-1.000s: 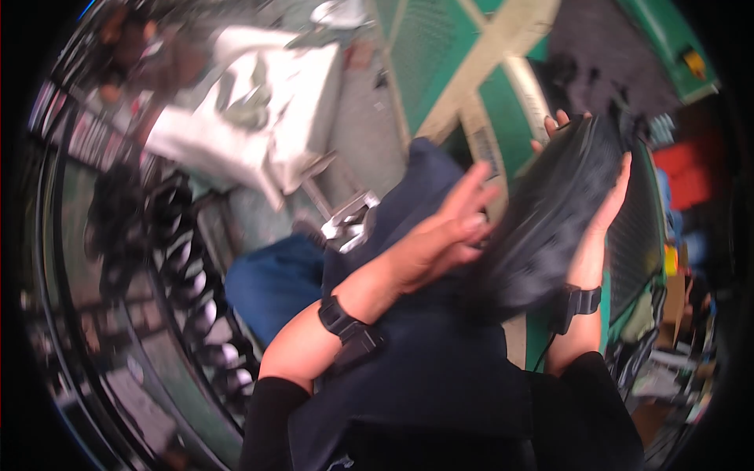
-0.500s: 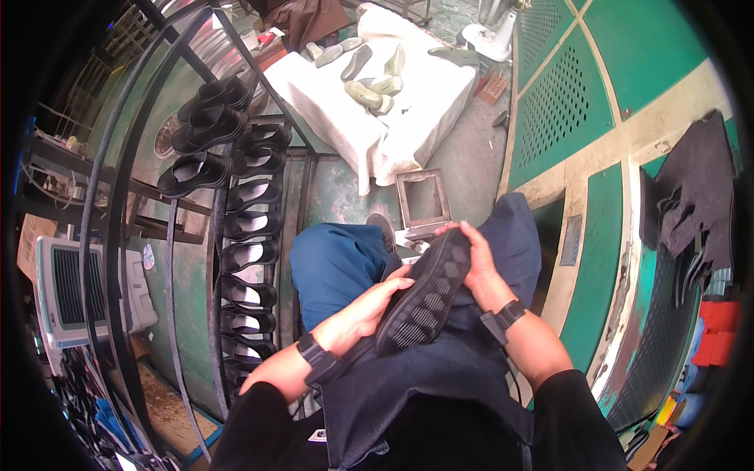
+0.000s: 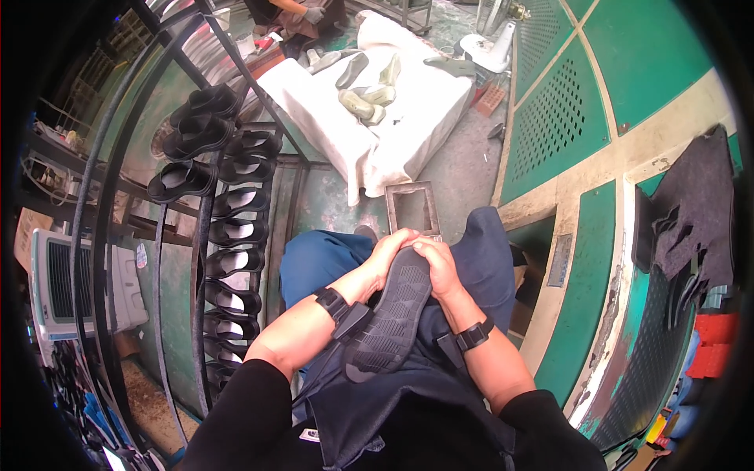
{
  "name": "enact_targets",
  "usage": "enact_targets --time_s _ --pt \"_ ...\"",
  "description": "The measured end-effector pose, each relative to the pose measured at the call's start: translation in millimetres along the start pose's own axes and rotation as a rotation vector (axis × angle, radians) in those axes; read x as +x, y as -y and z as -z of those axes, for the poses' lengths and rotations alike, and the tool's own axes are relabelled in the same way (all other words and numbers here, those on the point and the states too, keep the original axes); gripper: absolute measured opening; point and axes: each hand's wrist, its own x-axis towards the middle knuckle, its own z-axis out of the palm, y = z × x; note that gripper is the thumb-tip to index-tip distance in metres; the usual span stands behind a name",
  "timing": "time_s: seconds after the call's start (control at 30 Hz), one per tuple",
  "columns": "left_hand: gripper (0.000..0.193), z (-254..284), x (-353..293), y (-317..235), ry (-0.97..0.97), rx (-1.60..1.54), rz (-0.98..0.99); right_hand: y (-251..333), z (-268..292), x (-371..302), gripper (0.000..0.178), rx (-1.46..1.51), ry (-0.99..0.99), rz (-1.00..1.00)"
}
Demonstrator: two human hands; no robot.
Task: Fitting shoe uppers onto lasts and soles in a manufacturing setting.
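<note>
A black shoe (image 3: 390, 318) lies over my lap with its ridged sole turned up. Its far end is gripped by both hands, while the near end rests against my dark apron (image 3: 408, 412). My left hand (image 3: 386, 255) is closed around the far left side of the shoe. From the right, my right hand (image 3: 438, 265) wraps the same end, its thumb lying over the edge of the sole. The fingertips of the two hands meet beyond the shoe, and the shoe's upper is hidden beneath.
Black shoes (image 3: 233, 263) fill a metal rack (image 3: 203, 314) at my left. Ahead, several shoe lasts (image 3: 357, 104) lie on a white cloth-covered table (image 3: 322, 118). A square metal frame (image 3: 432, 212) stands before my knees. Green panels (image 3: 561, 94) line the right. Another person's gloved hand (image 3: 314, 15) shows far off.
The shoe has turned more upright, its sole now facing me fully. My left hand has moved from its side to the far end, joining the right. A co-worker's gloved hand has appeared.
</note>
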Motion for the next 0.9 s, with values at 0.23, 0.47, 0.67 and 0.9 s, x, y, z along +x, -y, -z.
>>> enact_targets --time_s 0.23,0.47,0.67,0.9 --pt "0.028 -19.9 -54.7 -0.6 0.05 0.112 -0.257 16.5 -30.2 -21.8 0.024 -0.214 -0.036 0.202" --pt "0.042 -23.3 -76.2 -6.3 -0.002 0.122 -0.283 39.0 -34.5 -7.0 0.036 -0.03 -0.044 0.096" --pt "0.053 -0.8 -164.2 30.0 0.161 -0.247 0.158 42.2 -10.4 18.9 0.056 0.455 -0.147 -0.128" --pt "0.045 -40.1 -195.1 29.8 -0.05 -0.287 0.157 35.1 -17.7 9.4 0.055 0.501 -0.203 -0.148"
